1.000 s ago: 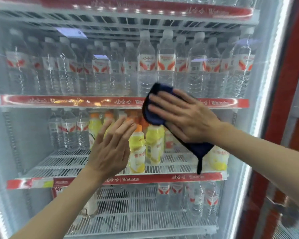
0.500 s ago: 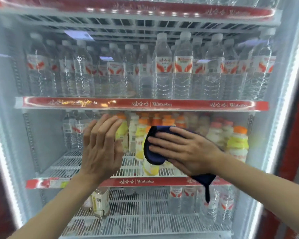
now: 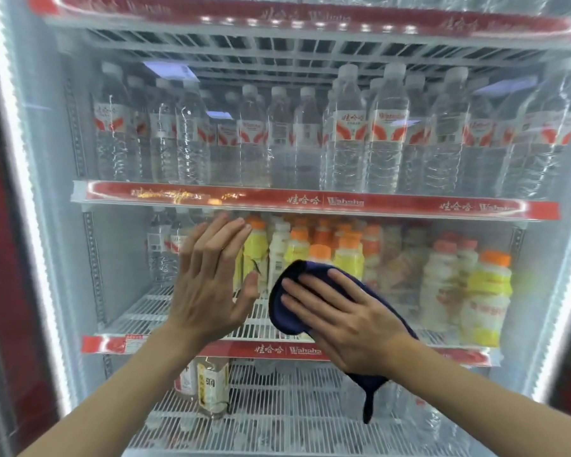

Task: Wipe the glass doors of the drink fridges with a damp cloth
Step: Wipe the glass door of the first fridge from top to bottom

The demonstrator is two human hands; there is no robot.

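Note:
The fridge's glass door (image 3: pixel 119 245) fills the view, fogged in places. A dark blue cloth (image 3: pixel 285 303) lies flat against the glass at the middle shelf's height. My right hand (image 3: pixel 346 319) presses on the cloth with fingers spread, and a tail of the cloth hangs below my wrist. To its left, my left hand (image 3: pixel 211 285) rests flat and open on the glass, holding nothing.
Behind the glass stand clear water bottles (image 3: pixel 350 133) on the upper shelf, yellow and white drinks with orange caps (image 3: pixel 488 291) on the middle shelf, and a few bottles (image 3: pixel 211 387) below. Lit strips and red frames (image 3: pixel 4 258) border the door on both sides.
My right hand has slid the cloth down from the upper shelf edge to the middle shelf, then slightly left. The view has shifted left; my left hand stays on the glass.

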